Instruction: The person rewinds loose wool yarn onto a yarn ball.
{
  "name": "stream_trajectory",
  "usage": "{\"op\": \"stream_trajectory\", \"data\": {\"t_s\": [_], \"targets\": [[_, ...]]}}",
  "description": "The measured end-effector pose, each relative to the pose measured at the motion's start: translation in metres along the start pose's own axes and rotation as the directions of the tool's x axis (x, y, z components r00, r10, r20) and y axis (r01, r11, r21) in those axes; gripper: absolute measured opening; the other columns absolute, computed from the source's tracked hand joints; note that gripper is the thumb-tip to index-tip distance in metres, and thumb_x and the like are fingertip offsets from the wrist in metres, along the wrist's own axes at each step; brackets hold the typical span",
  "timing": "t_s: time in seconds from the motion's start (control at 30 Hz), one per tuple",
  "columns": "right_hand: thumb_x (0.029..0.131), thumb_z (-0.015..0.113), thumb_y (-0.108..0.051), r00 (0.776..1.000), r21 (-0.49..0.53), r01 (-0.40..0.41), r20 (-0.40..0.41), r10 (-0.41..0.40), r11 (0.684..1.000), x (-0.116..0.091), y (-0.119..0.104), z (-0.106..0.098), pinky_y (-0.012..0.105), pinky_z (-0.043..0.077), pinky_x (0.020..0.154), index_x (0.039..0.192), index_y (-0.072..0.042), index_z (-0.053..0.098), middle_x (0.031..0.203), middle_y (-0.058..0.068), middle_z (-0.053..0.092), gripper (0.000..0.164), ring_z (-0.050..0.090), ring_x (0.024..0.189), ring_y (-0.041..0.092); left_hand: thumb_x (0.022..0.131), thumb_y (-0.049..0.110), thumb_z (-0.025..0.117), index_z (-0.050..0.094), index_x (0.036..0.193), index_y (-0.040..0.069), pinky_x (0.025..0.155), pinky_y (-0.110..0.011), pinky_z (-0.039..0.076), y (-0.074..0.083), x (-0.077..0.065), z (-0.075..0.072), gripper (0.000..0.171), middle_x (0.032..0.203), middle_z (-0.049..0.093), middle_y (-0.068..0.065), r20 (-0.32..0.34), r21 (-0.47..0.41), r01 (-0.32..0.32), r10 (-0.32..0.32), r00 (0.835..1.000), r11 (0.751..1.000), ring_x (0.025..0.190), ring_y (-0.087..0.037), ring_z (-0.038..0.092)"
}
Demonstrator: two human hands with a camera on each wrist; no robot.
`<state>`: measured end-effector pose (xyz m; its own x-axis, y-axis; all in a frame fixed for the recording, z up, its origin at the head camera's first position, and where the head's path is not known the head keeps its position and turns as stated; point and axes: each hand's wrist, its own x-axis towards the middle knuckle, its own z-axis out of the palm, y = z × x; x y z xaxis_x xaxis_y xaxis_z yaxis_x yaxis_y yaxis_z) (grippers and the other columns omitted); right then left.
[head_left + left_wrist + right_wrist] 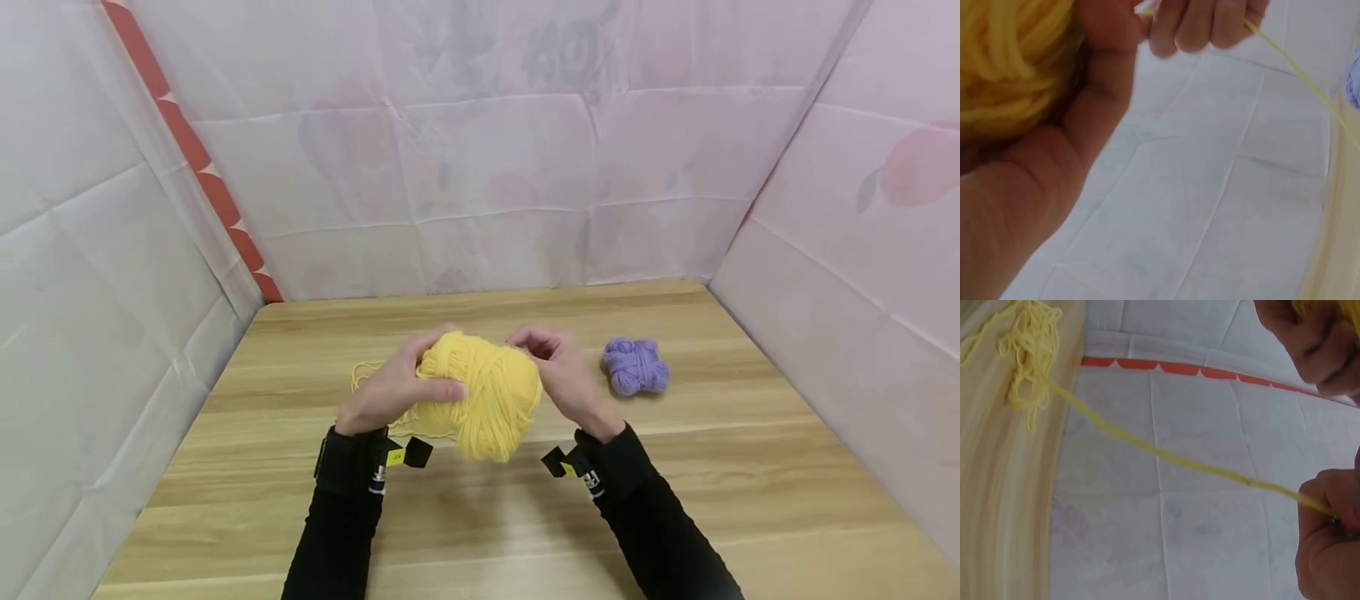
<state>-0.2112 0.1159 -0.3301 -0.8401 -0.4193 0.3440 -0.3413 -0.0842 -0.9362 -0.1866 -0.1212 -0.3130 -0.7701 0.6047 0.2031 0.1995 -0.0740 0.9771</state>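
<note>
A yellow ball of yarn (487, 400) is held above the table by my left hand (401, 385), the thumb lying across its near side. Just off the ball's right end, my right hand (562, 373) has its fingers curled around a yellow yarn strand (1204, 467). In the right wrist view that strand runs from the right hand (1332, 534) down to a loose tangle of yellow yarn (1032, 350) on the table. The left wrist view shows the left hand (1054, 162) cupped against the ball.
A small purple ball of yarn (636, 367) lies on the wooden table (675, 500) to the right of my right hand. Pale patterned sheets (480, 167) hang at the back and both sides. A red scalloped strip (191, 150) runs along the left back corner.
</note>
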Motion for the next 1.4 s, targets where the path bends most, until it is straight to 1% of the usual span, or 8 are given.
{"op": "stream_trajectory", "data": {"t_s": [0.27,0.6,0.73,0.9,1.0,1.1,1.23,1.4], "targets": [[0.094,0.051,-0.001,0.996,0.112,-0.094,0.007,0.094,0.989,0.001,0.013,0.01,0.021,0.053,0.06,0.093,-0.021,0.069,0.078,-0.007,0.065,0.027,0.06,0.066,0.004,0.092,0.011,0.06,0.044,0.129,0.007,0.073,-0.027,0.058,-0.005,0.005,0.002,0.04,0.104,0.059,-0.006,-0.182,-0.213,-0.147,0.108,0.977,0.966,0.086,-0.014,0.065],[0.098,0.057,-0.023,0.99,0.026,-0.122,0.072,0.12,0.992,0.002,0.013,0.016,0.028,0.02,0.052,0.106,0.0,0.066,0.059,-0.002,0.027,0.026,0.02,0.051,0.016,0.101,0.013,0.047,0.044,0.125,0.01,0.078,-0.023,0.053,-0.002,0.011,-0.005,0.024,0.105,0.053,-0.002,-0.485,-0.355,-0.337,0.136,0.864,0.872,0.093,-0.011,0.058],[0.097,0.057,-0.023,0.983,-0.004,-0.146,0.113,0.146,0.989,0.003,0.012,0.015,0.028,0.019,0.051,0.111,0.004,0.066,0.06,-0.002,0.026,0.032,0.018,0.051,0.016,0.1,0.015,0.05,0.042,0.129,0.011,0.085,-0.023,0.051,-0.002,0.01,-0.009,0.03,0.113,0.052,-0.002,-0.589,-0.384,-0.374,0.089,0.803,0.844,0.102,-0.012,0.056],[0.097,0.057,-0.02,0.972,-0.073,-0.139,0.179,0.15,0.988,0.002,0.008,0.013,0.026,0.019,0.049,0.11,0.007,0.067,0.058,-0.004,0.029,0.031,0.019,0.049,0.013,0.097,0.016,0.058,0.042,0.132,0.011,0.088,-0.025,0.051,-0.003,0.009,-0.014,0.039,0.119,0.052,-0.003,-0.724,-0.332,-0.441,0.075,0.686,0.834,0.108,-0.014,0.055],[0.097,0.058,-0.018,0.969,-0.147,-0.105,0.207,0.134,0.984,0.0,0.002,0.009,0.025,0.023,0.049,0.108,0.004,0.069,0.06,-0.004,0.035,0.027,0.025,0.05,0.012,0.093,0.015,0.063,0.041,0.13,0.011,0.088,-0.026,0.053,-0.005,0.009,-0.016,0.043,0.121,0.053,-0.004,-0.788,-0.255,-0.445,0.083,0.611,0.859,0.109,-0.016,0.057],[0.096,0.059,-0.019,0.971,-0.244,-0.062,0.211,0.116,0.968,-0.005,-0.008,0.005,0.025,0.032,0.052,0.106,-0.005,0.072,0.065,-0.002,0.046,0.021,0.034,0.055,0.011,0.089,0.012,0.069,0.04,0.127,0.011,0.085,-0.025,0.054,-0.008,0.009,-0.018,0.048,0.118,0.053,-0.005,-0.815,-0.168,-0.399,0.1,0.57,0.902,0.104,-0.016,0.058],[0.095,0.061,-0.024,0.973,-0.331,-0.051,0.197,0.121,0.942,-0.012,-0.022,-0.002,0.025,0.038,0.057,0.105,-0.014,0.072,0.079,0.0,0.059,0.018,0.041,0.062,0.012,0.084,0.01,0.074,0.041,0.125,0.011,0.078,-0.025,0.055,-0.012,0.011,-0.018,0.053,0.112,0.056,-0.005,-0.803,-0.049,-0.247,0.109,0.586,0.968,0.095,-0.015,0.06],[0.094,0.062,-0.023,0.983,-0.336,-0.067,0.141,0.121,0.94,-0.019,-0.037,-0.011,0.026,0.035,0.056,0.101,-0.009,0.071,0.078,-0.001,0.057,0.017,0.04,0.062,0.013,0.078,0.01,0.079,0.048,0.126,0.01,0.072,-0.028,0.054,-0.013,0.014,-0.014,0.056,0.11,0.057,-0.008,-0.731,0.123,0.001,0.09,0.677,0.992,0.093,-0.019,0.058]]}}
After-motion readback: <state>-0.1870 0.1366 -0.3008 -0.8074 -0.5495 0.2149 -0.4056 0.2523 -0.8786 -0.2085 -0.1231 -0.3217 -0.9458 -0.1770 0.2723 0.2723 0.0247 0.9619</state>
